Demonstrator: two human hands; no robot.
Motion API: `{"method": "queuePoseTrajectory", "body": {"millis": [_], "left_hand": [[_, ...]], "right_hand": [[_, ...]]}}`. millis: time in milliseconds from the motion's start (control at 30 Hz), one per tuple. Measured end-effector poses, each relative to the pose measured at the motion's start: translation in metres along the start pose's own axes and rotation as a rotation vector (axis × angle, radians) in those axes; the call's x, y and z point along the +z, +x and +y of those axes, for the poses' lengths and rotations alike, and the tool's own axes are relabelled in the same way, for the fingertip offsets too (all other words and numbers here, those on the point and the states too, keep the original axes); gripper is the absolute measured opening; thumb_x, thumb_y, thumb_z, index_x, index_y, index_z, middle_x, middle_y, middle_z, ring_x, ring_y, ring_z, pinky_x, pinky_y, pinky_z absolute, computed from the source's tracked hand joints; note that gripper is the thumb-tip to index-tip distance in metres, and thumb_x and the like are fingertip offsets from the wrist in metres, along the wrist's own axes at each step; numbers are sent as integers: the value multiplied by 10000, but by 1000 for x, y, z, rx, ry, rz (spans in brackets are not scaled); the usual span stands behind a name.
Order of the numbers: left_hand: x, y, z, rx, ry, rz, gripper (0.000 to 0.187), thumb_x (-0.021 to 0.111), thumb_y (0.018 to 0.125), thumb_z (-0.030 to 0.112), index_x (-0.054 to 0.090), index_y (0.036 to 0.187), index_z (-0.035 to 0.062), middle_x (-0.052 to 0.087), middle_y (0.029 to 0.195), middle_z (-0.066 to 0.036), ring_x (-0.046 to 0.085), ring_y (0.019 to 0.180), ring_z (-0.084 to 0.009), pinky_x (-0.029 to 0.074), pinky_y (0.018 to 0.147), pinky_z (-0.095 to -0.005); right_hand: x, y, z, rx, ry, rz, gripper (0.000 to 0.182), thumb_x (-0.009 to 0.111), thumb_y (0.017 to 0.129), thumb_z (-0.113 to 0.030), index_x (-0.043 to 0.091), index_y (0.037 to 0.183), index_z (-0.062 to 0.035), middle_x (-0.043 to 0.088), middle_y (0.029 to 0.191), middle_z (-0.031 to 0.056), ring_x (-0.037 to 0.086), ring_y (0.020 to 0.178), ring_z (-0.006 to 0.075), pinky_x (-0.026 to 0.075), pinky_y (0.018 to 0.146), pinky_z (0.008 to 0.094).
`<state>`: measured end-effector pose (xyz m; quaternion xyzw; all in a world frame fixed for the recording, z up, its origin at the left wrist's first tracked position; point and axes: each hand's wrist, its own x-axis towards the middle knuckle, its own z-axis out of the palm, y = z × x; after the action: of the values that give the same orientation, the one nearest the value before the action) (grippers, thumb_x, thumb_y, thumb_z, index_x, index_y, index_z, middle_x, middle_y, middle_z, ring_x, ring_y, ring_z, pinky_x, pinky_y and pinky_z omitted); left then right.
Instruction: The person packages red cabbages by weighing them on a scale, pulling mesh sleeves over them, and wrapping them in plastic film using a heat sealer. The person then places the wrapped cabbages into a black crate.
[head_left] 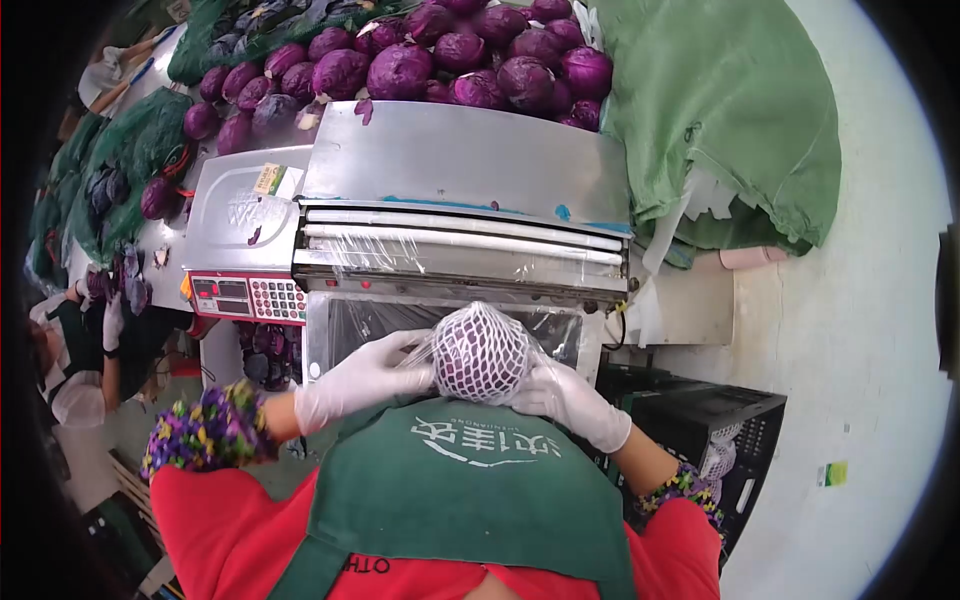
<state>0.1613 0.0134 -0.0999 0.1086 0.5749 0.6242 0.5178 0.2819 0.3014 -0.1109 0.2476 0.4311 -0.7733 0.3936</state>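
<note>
A purple cabbage in a white foam net (481,353) is held up in front of my green apron, with clear film stretched over it. My left hand (375,376), in a white glove, grips the film and the cabbage's left side. On the right side, my right hand (574,400), also gloved, has its fingers closed on the film against the net. Just beyond is the wrapping machine (465,230) with its white rollers and a film-covered plate at its near side.
A scale (245,240) with a red keypad stands left of the machine. Many purple cabbages (400,72) lie behind it. Green sacks (730,120) are at the back right, and a black crate (700,430) is at the right. Other people stand at the far left.
</note>
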Motion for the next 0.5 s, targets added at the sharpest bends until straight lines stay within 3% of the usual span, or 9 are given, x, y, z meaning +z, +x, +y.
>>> {"method": "queuePoseTrajectory", "body": {"millis": [67,100,133,200,233,300,333,467,500], "left_hand": [[6,-43,6,-65,586,334,328,707,866,184,656,1142,16,694,1029,-128,667,922,-164,519,856,-296],[5,-50,-17,300,682,498,156,662,890,138,681,979,11,692,964,-138,671,866,-173,522,799,-300],[0,-52,-33,304,683,489,156,662,890,138,681,979,11,692,964,-138,671,866,-173,522,799,-300],[-6,-52,-52,324,593,709,165,568,962,130,627,885,-3,670,849,-97,632,764,-143,505,708,-289],[8,-41,-34,261,280,744,263,496,1016,173,569,821,12,595,737,-34,534,648,-99,450,615,-259],[15,-28,-16,326,44,722,319,447,1043,277,546,821,70,508,669,33,396,578,-44,340,531,-216],[19,-26,-7,323,-124,709,316,445,1043,296,546,824,93,498,659,42,368,564,-35,305,509,-209],[33,-35,-23,-49,-405,967,308,492,1013,370,548,822,134,468,631,69,379,518,-34,293,443,-220],[15,-49,-66,-128,-254,848,318,493,1006,375,543,809,131,437,597,66,394,490,-45,312,429,-221]], "right_hand": [[5,-14,15,-159,220,160,457,495,995,-281,390,1391,-79,576,1212,124,600,1098,219,475,955,330],[18,-25,26,-349,14,334,431,469,1011,-272,394,1361,-31,557,1229,154,597,1091,224,464,967,351],[15,-22,48,-538,-300,529,354,456,1020,-262,477,1237,17,615,1098,155,640,989,205,498,906,334],[11,-13,71,-625,-434,729,269,461,1020,-234,561,1010,15,633,857,93,643,738,143,524,694,274],[14,-13,69,-625,-426,740,269,461,1020,-234,561,1010,15,633,857,93,643,738,143,524,694,274],[20,-13,51,-688,-197,787,315,443,1030,-219,551,821,-9,563,655,28,524,512,83,439,498,226],[27,-16,36,-792,-102,860,339,416,1041,-236,543,796,-39,476,596,-8,386,450,52,325,428,218],[-7,-45,48,-514,128,829,373,436,1029,-328,553,788,-69,357,530,-53,297,441,42,226,397,232],[-18,-44,64,-375,142,796,361,453,1019,-331,546,787,-71,348,528,-58,284,424,46,222,399,231]]}}
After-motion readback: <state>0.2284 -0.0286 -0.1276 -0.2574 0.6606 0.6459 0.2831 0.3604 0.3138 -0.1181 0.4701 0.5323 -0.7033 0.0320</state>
